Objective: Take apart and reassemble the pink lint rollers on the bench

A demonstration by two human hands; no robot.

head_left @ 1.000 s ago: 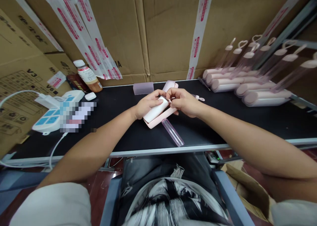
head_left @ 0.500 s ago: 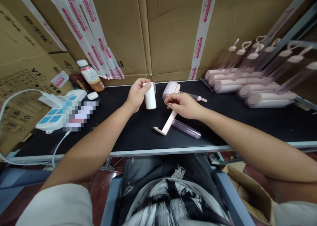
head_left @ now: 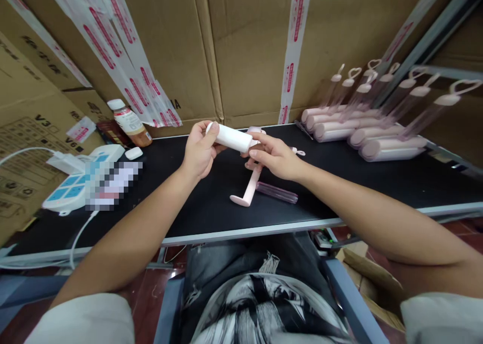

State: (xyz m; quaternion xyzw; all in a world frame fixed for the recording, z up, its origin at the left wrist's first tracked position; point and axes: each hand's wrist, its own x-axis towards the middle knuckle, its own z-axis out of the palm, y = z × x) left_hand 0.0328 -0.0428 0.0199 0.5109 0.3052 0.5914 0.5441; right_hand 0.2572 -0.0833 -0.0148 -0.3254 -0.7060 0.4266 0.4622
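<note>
My left hand (head_left: 199,150) is closed round the left end of a white lint-roller roll (head_left: 231,137), which lies nearly level above the table. The fingers of my right hand (head_left: 273,155) pinch the roll's other end. Beneath my right hand, a pale pink L-shaped roller frame (head_left: 249,188) rests on the black tabletop, its upper part hidden by the fingers. Beside it is a clear pinkish tube (head_left: 277,192). A pink part (head_left: 256,130) shows behind my right hand, and a small loop end (head_left: 299,152) sticks out to its right.
Several assembled pink lint rollers (head_left: 392,148) with clear handles and loops stand at the right. On the left are a power strip (head_left: 81,175) with cables, a bottle (head_left: 131,123) and a small white case (head_left: 133,153). Cardboard boxes (head_left: 249,57) wall the back.
The white roll has turned from upright to nearly level, its free end swinging right. My right hand has risen from the pink frame to the roll's end. The view has shifted slightly.
</note>
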